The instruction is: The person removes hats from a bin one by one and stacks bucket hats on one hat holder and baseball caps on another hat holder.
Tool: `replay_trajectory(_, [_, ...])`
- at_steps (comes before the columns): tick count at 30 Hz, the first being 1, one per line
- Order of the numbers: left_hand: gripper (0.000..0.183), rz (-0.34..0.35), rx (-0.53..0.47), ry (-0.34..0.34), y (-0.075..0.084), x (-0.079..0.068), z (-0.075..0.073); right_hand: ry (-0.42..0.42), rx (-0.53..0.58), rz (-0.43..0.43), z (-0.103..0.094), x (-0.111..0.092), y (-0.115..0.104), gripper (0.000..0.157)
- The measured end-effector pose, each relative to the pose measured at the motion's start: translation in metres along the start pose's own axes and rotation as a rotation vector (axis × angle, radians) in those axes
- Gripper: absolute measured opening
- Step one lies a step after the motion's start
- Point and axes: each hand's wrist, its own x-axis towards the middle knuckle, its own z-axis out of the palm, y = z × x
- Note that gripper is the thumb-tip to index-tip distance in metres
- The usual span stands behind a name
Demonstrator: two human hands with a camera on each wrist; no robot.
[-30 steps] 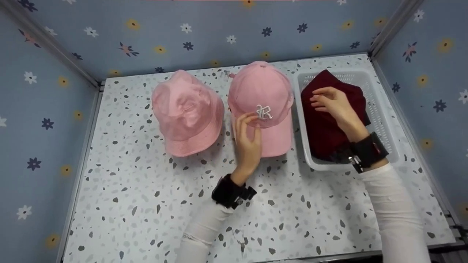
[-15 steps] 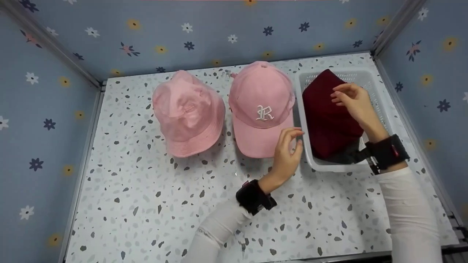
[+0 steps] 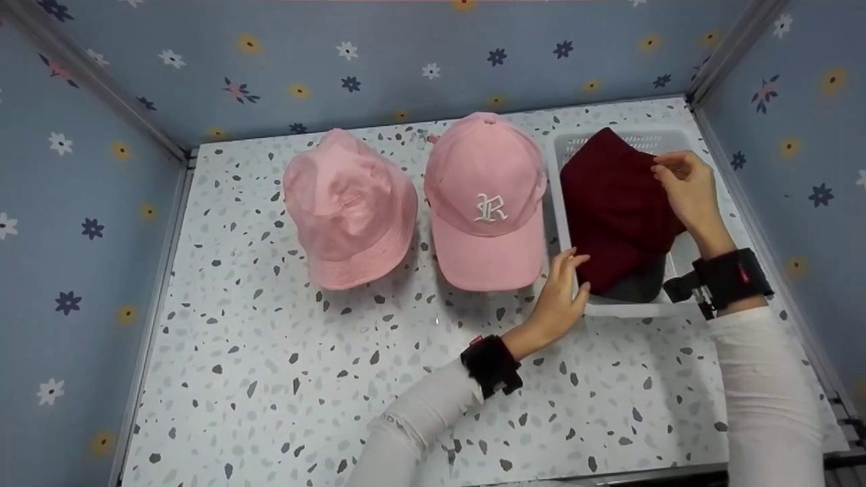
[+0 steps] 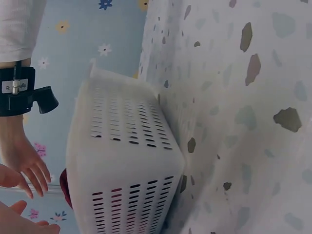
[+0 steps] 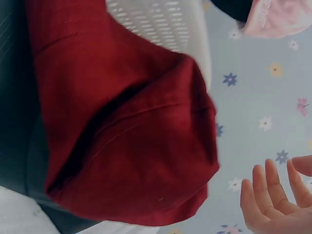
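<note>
A dark red fabric hat (image 3: 612, 210) lies in a white perforated basket (image 3: 646, 310), over a dark grey-green item (image 3: 639, 281). My left hand (image 3: 560, 297) is at the basket's near left corner, its bent fingers close to the hat's lower edge; whether they touch it is hard to tell. At the hat's right side hovers my right hand (image 3: 693, 189), thumb and fingers near each other. The right wrist view shows that hand (image 5: 273, 204) apart from the red hat (image 5: 126, 122), fingers spread and holding nothing.
Left of the basket sits a pink baseball cap (image 3: 487, 182) with a white letter. Farther left is a pink bucket hat (image 3: 348, 210). Flower-patterned panels (image 3: 406, 40) enclose the speckled tabletop (image 3: 304, 385) at the back and both sides.
Both hands have moved right, the left from over the pink cap's brim to the basket's corner, the right from above the red hat to its right side. The red hat's folds have shifted slightly.
</note>
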Motion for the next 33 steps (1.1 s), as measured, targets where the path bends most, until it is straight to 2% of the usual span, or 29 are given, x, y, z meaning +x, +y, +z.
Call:
replay_trajectory(4, [0.045,-0.099,0.009,-0.004,-0.008,0.001,0.009,0.035,-0.071,0.012,-0.004,0.005,0.017,0.02])
replay_trajectory(10, [0.059,-0.232,-0.084,0.027,-0.014,0.002,0.016,0.044,-0.131,0.013,-0.007,0.005,0.029,0.023])
replay_trajectory(15, [0.064,-0.388,-0.247,-0.022,-0.019,0.004,0.017,0.016,-0.182,0.024,-0.007,0.005,0.032,0.03])
replay_trajectory(17, [0.062,-0.462,-0.324,-0.054,-0.021,0.005,0.016,-0.003,-0.195,0.051,-0.007,0.006,0.032,0.034])
replay_trajectory(20, [0.056,-0.533,-0.409,-0.076,-0.024,0.007,0.016,-0.02,-0.207,0.09,-0.008,0.006,0.032,0.042])
replay_trajectory(26, [0.035,-0.551,-0.553,-0.057,-0.026,0.007,0.018,-0.056,-0.193,0.136,-0.01,0.007,0.038,0.053])
replay_trajectory(33, [0.032,-0.62,-0.609,-0.024,-0.025,0.008,0.016,-0.202,-0.171,0.271,-0.013,0.01,0.044,0.076])
